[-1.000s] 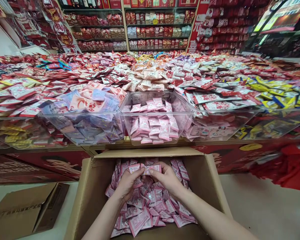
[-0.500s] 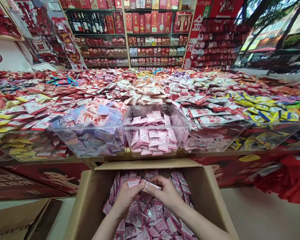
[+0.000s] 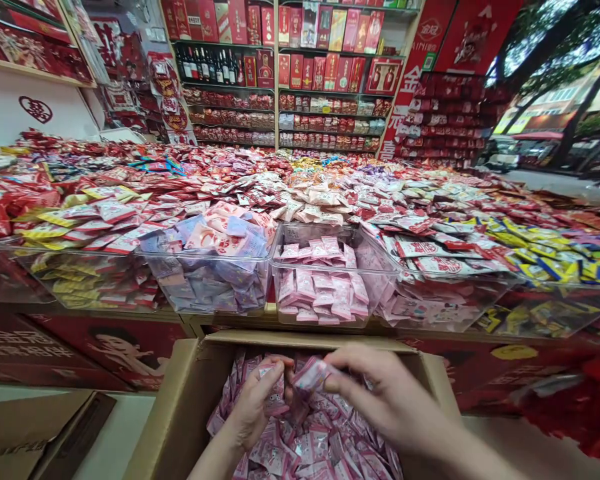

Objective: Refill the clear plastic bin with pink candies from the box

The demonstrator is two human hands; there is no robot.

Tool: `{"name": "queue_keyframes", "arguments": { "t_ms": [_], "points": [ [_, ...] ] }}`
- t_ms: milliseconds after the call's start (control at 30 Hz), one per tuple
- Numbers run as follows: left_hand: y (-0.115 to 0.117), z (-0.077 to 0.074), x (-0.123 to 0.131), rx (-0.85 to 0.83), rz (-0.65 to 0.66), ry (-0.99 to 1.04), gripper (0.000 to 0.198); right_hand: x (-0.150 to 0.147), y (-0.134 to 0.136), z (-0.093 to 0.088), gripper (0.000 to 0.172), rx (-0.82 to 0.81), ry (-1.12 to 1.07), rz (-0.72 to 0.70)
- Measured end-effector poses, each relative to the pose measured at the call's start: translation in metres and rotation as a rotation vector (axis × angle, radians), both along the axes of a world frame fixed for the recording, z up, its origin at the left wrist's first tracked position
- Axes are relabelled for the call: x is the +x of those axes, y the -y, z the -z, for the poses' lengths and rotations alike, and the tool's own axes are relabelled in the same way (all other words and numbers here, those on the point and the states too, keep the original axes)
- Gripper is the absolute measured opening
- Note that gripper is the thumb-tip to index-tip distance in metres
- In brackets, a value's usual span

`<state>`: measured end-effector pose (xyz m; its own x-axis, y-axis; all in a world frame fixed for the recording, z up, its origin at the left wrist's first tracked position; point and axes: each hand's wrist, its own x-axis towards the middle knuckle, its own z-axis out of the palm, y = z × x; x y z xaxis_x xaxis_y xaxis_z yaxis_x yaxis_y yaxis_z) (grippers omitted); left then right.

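A brown cardboard box (image 3: 190,393) stands on the floor below me, filled with small pink candy packets (image 3: 320,447). My left hand (image 3: 255,407) is inside the box, fingers curled round a pink packet. My right hand (image 3: 380,393) hovers just above the box, pinching a pink packet (image 3: 310,375) between thumb and fingers; it is slightly blurred. Straight ahead on the counter sits a clear plastic bin (image 3: 375,250) partly filled with the same pink packets.
A clear bin of purple and pink packets (image 3: 210,267) stands to the left of the pink one. The wide counter is heaped with red, white and yellow sweets. Shelves of red boxes (image 3: 300,67) line the back. A flattened cardboard box (image 3: 25,433) lies at the lower left.
My right hand has risen out of the box with a packet and moved right. The left hand stays in the box. The view has tilted up.
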<state>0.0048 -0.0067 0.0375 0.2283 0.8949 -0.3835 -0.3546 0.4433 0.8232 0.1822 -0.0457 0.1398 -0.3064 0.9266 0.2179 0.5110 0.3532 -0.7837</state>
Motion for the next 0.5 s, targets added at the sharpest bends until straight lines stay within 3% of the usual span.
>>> {"name": "queue_keyframes", "arguments": {
  "t_ms": [100,200,267,333,400,500],
  "points": [
    [-0.001,-0.001,-0.003,-0.055,-0.006,-0.001,0.024,0.010,-0.028,-0.058,0.018,0.174,-0.131,0.050],
    [-0.001,0.002,-0.003,-0.100,-0.014,-0.071,0.021,0.014,-0.086,-0.085,0.029,0.210,-0.150,0.191],
    [0.000,0.004,-0.002,-0.102,-0.005,-0.095,0.020,0.011,-0.128,-0.085,0.029,0.073,-0.096,0.238],
    [0.002,0.005,-0.001,-0.087,0.005,-0.106,0.019,0.003,-0.161,-0.078,0.018,-0.115,0.021,0.219],
    [0.003,0.007,-0.001,-0.054,0.002,-0.106,0.017,-0.008,-0.179,-0.071,0.011,-0.250,0.162,0.167],
    [0.003,0.011,-0.001,-0.020,0.012,-0.093,0.015,-0.024,-0.185,-0.065,0.014,-0.280,0.337,0.093]
  ]
}}
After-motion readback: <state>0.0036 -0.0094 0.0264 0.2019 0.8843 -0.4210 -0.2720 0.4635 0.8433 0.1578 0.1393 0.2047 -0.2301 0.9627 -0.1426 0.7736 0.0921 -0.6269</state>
